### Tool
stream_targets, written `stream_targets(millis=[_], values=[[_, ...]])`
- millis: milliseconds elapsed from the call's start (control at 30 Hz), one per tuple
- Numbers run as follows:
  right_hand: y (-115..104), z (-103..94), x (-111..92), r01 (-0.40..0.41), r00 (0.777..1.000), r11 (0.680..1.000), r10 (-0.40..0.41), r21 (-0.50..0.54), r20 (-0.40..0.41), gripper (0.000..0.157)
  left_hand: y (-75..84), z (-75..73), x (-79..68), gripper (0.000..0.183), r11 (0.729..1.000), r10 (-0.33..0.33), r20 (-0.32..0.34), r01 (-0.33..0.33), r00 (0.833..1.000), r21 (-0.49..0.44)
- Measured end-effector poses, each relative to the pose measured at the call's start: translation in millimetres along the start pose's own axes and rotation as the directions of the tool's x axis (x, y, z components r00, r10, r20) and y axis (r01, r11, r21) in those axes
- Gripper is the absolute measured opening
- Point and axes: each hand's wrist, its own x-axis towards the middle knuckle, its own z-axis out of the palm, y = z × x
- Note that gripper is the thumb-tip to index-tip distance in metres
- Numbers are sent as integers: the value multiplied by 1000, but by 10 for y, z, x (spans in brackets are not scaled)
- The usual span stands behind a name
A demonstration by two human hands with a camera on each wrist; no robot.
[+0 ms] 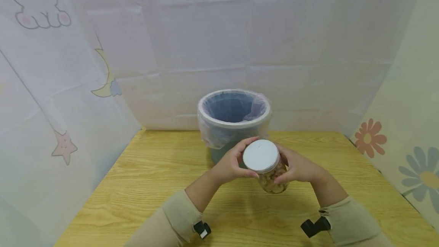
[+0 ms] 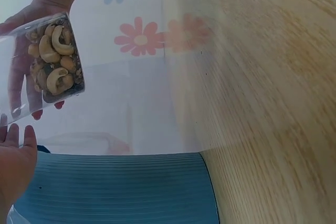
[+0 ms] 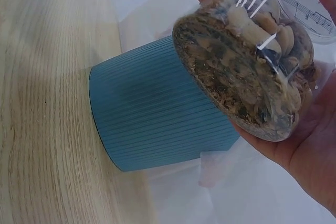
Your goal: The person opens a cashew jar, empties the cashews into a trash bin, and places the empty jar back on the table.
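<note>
A clear plastic jar with a white lid is held above the table, tilted. Cashews and other nuts lie in its lower part, with dark crumbs across the bottom. My left hand grips the jar's left side near the lid, thumb toward me. On the opposite side my right hand holds the jar, its thumb against the clear wall. Just behind both hands stands a blue ribbed trash bin. The far fingers are partly hidden by the jar in the head view.
A thin clear bag lines the bin, folded over its white rim. The wooden table extends around it. Printed cloth walls enclose the back and both sides.
</note>
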Motion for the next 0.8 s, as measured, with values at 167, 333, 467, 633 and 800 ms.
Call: stream_targets(millis=[167,333,467,633,800], values=[[8,5,7,15,1000,999,-16,45,26,91,16,14,0,96,999,27,-7,-27,1000,-30],[64,5,10,22,997,991,-32,134,71,86,191,33,6,97,999,9,8,-9,1000,-44],[79,5,7,20,996,988,-34,156,84,84,170,28,14,101,999,-21,22,22,1000,-35],[76,6,7,22,994,982,-42,189,104,84,9,27,34,91,999,-19,20,19,1000,-27],[97,-1,7,47,993,985,-64,168,96,84,-14,47,48,90,1000,1,8,-1,1000,-10]])
